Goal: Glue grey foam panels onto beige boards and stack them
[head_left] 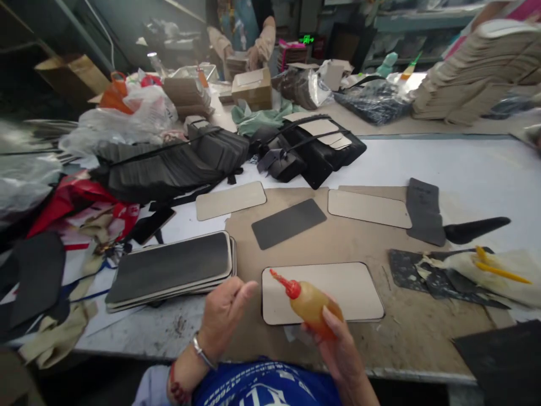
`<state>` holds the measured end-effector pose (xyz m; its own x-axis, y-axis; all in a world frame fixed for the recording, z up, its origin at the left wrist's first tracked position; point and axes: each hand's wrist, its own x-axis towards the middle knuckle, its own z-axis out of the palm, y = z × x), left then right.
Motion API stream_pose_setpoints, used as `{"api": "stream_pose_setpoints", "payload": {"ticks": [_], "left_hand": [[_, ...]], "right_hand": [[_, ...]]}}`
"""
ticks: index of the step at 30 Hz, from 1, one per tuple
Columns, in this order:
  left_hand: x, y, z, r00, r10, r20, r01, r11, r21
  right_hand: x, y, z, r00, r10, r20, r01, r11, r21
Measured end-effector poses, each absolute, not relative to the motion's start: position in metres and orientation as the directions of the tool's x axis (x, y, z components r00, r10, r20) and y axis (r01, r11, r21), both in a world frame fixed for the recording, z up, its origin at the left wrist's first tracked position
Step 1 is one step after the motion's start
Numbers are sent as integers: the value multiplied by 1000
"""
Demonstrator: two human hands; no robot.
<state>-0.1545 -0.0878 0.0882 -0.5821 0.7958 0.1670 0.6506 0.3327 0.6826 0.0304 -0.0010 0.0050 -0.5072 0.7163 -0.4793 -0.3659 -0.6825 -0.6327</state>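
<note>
My right hand (338, 344) is wrapped round an amber glue bottle (310, 301) with a red nozzle, tilted so the tip points up-left over a beige rounded panel (359, 290) that lies on brown paper (338, 237). My left hand (222, 316) hovers just left of that panel, fingers loosely curled with nothing visible in them, a bracelet on the wrist. Left of it lies a stack of panels (169, 270) with a dark grey top.
A dark grey panel (288, 223) and two beige panels (230, 200) (368, 207) lie further back. Black bags (313, 152), dark piles and plastic bags crowd the left. A brush and rags (486, 265) sit right. Another person's hands (257, 51) work at the far end.
</note>
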Motion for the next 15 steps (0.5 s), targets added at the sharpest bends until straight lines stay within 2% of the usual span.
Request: {"api": "stream_pose_setpoints", "payload": {"ticks": [3,6,9,12,15], "left_hand": [[-141,-113,23,-347,923,164,757,172,631],[-133,-120,-16,-115,964,238,845,-31,534],[-135,-119,-33,-31,971,238,877,-88,473],[-139,-117,-40,-36,965,260,872,-97,479],[-140,-115,-42,-65,950,306,871,-96,482]], "right_hand": [[49,5,16,-283,856,-433,-180,-491,-852],[54,8,21,-139,960,-245,173,-220,-960],[43,6,18,-228,973,28,440,128,-889],[28,1,14,-336,913,233,509,384,-771],[21,0,13,-401,843,358,527,532,-663]]}}
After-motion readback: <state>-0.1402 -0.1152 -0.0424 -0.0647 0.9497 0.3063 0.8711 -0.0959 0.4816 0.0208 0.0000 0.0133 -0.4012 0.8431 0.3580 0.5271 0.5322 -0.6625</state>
